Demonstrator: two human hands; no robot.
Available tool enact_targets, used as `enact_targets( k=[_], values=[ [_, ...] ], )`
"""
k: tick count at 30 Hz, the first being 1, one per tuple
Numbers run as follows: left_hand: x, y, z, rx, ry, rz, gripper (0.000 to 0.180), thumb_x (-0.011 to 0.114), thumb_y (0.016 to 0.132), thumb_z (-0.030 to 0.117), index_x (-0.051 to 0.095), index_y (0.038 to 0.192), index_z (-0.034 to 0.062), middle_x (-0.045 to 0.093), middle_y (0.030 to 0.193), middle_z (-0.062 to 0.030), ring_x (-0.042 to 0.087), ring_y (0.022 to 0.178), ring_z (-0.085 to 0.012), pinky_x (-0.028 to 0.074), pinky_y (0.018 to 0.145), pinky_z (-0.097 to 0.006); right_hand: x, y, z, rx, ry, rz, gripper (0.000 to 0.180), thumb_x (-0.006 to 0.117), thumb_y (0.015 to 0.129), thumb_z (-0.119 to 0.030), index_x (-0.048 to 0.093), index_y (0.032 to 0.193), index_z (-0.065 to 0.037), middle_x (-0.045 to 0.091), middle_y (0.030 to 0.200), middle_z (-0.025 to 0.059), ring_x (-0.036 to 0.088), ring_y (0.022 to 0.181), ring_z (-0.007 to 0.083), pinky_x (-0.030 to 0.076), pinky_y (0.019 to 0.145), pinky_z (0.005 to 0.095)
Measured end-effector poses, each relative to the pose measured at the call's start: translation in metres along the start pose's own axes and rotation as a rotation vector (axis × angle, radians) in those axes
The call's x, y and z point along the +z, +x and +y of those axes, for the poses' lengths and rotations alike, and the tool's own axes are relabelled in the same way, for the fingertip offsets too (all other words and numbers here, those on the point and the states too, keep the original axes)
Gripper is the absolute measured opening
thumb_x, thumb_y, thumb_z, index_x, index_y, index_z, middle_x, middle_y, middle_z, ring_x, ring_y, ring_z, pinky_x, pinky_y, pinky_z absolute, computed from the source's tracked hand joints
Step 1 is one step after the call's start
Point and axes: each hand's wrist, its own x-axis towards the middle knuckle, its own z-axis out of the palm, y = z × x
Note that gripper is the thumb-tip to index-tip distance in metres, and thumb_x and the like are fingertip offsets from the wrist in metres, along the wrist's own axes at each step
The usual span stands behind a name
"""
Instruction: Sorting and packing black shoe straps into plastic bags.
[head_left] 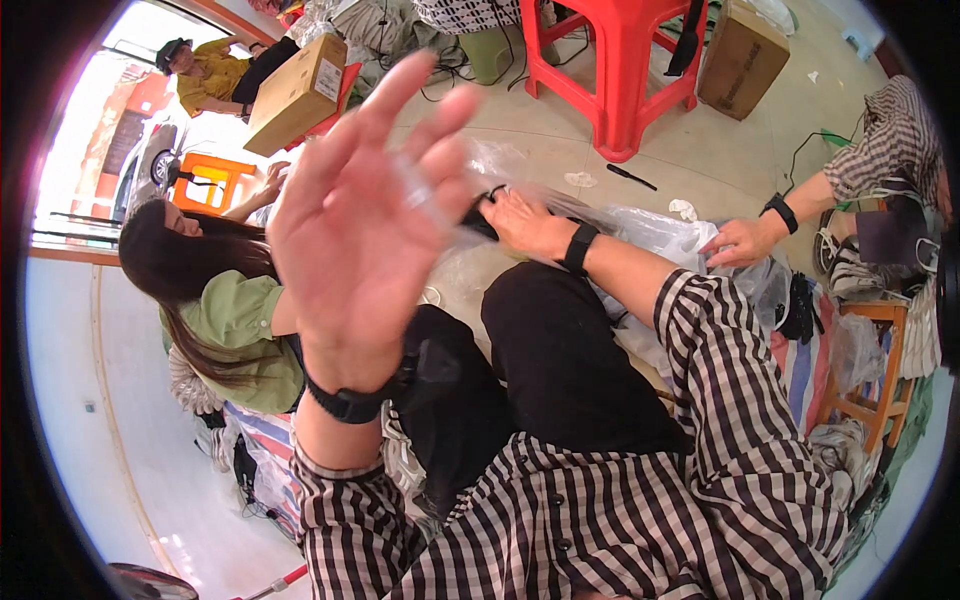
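My left hand point(365, 215) is raised close to the camera, palm showing and fingers spread. It is slightly smeared by motion, and a pale band shows at one finger. Over my lap, my right hand point(525, 222) has its fingers curled on a dark item point(480, 218), whose kind I cannot make out. Clear plastic point(585, 215) stretches from beside that hand to a heap of translucent plastic bags point(650, 235) on the right. Black bands circle both my wrists.
At right, another person's hand point(740, 242) touches the bags. On the left sits a person in green point(235, 315); farther off, one in yellow point(205, 75) by a cardboard box point(295, 95). A red stool point(612, 85), another carton point(742, 60) and a black pen-like object point(632, 178) are ahead.
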Motion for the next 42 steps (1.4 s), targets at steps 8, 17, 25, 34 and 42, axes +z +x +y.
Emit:
enact_targets(
  k=[8,17,25,34,42],
  values=[
    [-0.077,-0.06,0.018,0.008,-0.106,-0.04,0.048,0.045,0.086,0.017,0.034,0.128,-0.0028,0.047,0.107,-0.0202,0.045,0.063,-0.0152,0.039,0.051,-0.026,-0.109,-0.056,-0.014,-0.22,0.43,-0.048,0.045,0.059,0.078,-0.013,0.045,0.119,0.0,0.057,0.11,0.0142,0.056,0.097,0.0297,0.044,0.084,0.0363],
    [-0.119,-0.089,-0.002,-0.22,0.717,0.283,0.031,0.053,0.084,0.017,0.051,0.106,-0.0047,0.057,0.081,-0.0117,0.056,0.069,-0.017,0.044,0.066,-0.025,-0.102,-0.248,0.082,0.632,-0.062,0.285,0.045,0.064,0.074,-0.018,0.049,0.113,-0.003,0.059,0.101,0.0158,0.058,0.09,0.0292,0.045,0.081,0.0373],
    [-0.125,-0.099,-0.022,-0.275,0.698,0.411,0.025,0.051,0.085,0.011,0.053,0.103,-0.0043,0.057,0.081,-0.0087,0.055,0.072,-0.0156,0.043,0.068,-0.025,-0.061,-0.358,0.176,1.146,0.183,0.424,0.033,0.06,0.074,-0.017,0.057,0.101,0.001,0.062,0.085,0.0149,0.059,0.075,0.0272,0.047,0.069,0.0349],
    [-0.146,-0.104,-0.028,-0.321,0.763,0.441,0.027,0.051,0.084,0.013,0.051,0.105,-0.0044,0.057,0.084,-0.0092,0.055,0.077,-0.0164,0.043,0.073,-0.026,-0.263,-0.293,0.202,0.755,0.482,0.941,0.024,0.055,0.082,-0.014,0.059,0.101,-0.001,0.063,0.073,0.0045,0.055,0.06,0.008,0.043,0.055,0.021],
    [-0.154,-0.097,-0.041,-0.43,0.738,0.475,0.026,0.051,0.085,0.015,0.051,0.104,-0.0037,0.055,0.082,-0.007,0.055,0.076,-0.0161,0.045,0.077,-0.028,-0.208,-0.41,0.186,1.096,0.148,0.978,0.04,0.059,0.08,-0.021,0.048,0.111,0.002,0.06,0.077,0.0049,0.054,0.064,0.0097,0.043,0.058,0.0225]
  ],
)
